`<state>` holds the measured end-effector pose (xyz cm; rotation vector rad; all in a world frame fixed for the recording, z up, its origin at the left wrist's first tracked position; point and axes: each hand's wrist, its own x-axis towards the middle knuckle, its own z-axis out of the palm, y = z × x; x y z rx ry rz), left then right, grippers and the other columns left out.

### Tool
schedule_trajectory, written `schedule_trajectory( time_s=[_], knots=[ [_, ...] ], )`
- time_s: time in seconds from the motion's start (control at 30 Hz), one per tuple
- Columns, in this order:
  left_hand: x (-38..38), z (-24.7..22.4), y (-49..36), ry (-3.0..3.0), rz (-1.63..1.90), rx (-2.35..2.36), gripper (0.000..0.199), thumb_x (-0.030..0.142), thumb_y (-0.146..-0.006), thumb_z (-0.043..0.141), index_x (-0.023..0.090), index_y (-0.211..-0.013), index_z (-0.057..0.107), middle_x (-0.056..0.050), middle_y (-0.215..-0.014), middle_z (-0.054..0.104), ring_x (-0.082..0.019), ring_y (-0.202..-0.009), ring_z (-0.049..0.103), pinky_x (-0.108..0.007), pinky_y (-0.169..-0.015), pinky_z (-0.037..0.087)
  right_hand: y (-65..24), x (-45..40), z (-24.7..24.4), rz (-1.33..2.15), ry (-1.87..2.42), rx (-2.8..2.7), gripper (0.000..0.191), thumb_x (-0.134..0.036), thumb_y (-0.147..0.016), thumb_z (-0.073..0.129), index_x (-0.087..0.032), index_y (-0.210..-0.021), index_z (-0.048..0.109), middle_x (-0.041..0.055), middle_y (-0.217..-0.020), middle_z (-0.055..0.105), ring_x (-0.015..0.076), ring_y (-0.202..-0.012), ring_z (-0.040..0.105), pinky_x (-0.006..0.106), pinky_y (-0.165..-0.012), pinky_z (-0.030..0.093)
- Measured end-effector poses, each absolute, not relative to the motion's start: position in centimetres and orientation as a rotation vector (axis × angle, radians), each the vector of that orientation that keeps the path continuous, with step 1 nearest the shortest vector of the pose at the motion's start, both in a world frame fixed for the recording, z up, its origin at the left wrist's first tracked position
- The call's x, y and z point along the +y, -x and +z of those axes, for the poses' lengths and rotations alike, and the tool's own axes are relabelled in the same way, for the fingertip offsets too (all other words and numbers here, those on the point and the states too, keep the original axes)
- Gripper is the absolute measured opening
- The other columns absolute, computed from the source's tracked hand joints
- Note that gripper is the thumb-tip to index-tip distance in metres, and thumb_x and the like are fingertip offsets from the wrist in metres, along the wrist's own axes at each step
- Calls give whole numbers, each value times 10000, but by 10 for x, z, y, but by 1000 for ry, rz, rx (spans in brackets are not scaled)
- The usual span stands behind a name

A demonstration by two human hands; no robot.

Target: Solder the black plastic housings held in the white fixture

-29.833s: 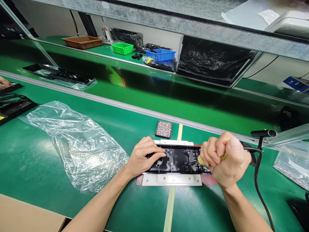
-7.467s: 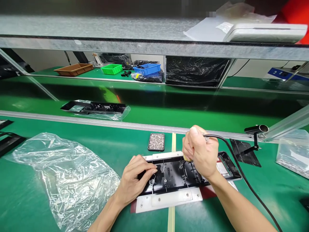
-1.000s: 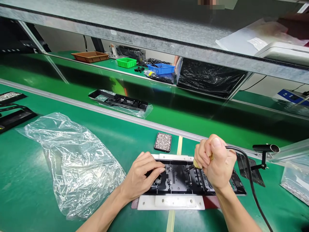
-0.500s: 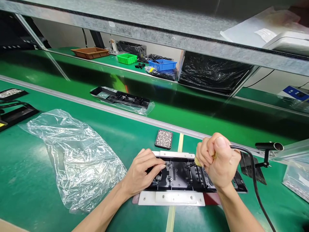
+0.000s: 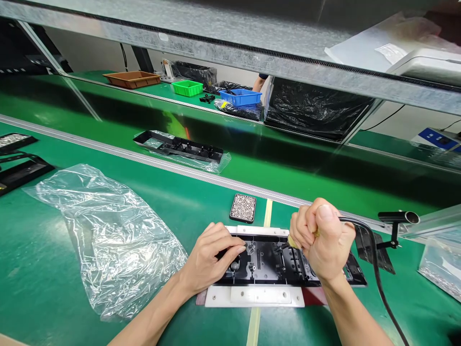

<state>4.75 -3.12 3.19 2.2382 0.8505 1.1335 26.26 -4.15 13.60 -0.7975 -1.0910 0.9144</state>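
Note:
A long black plastic housing point(image 5: 264, 262), its ribbed inside facing up, lies in a white fixture point(image 5: 254, 296) in front of me. My left hand point(image 5: 218, 257) rests over the housing's left end, thumb and forefinger pinched together; whatever they hold is hidden. In a closed fist, my right hand point(image 5: 322, 240) grips a soldering iron with a yellow grip point(image 5: 292, 241) and a black cord point(image 5: 376, 269). The iron's dark tip points down and left into the middle of the housing. Just behind the fixture sits a small black tray point(image 5: 243, 208) full of tiny metal pieces.
Crumpled clear plastic bags point(image 5: 118, 240) spread across the left. Behind the rail lies another black housing point(image 5: 180, 146) on plastic film. A metal tube holder point(image 5: 399, 217) and a clear box point(image 5: 441, 269) stand at right. A metal shelf point(image 5: 230, 50) crosses overhead.
Both hands and the iron keep practically the same place on the housing. The view has shifted slightly. A person's arm now shows behind the blue bin at the back.

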Motion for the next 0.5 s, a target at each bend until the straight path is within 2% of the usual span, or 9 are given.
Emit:
schedule_trajectory(
  time_s=[0.5],
  knots=[
    [-32, 35, -47, -2235, 1136, 859, 104, 190, -1040, 614, 234, -1034, 708, 10, -808, 630, -172, -764, 493, -362, -751, 332, -262, -42, 135, 912, 785, -1120, 468, -406, -979, 579, -205, -609, 375, -56, -474, 313, 73, -384, 285, 194, -329, 239]
  ],
)
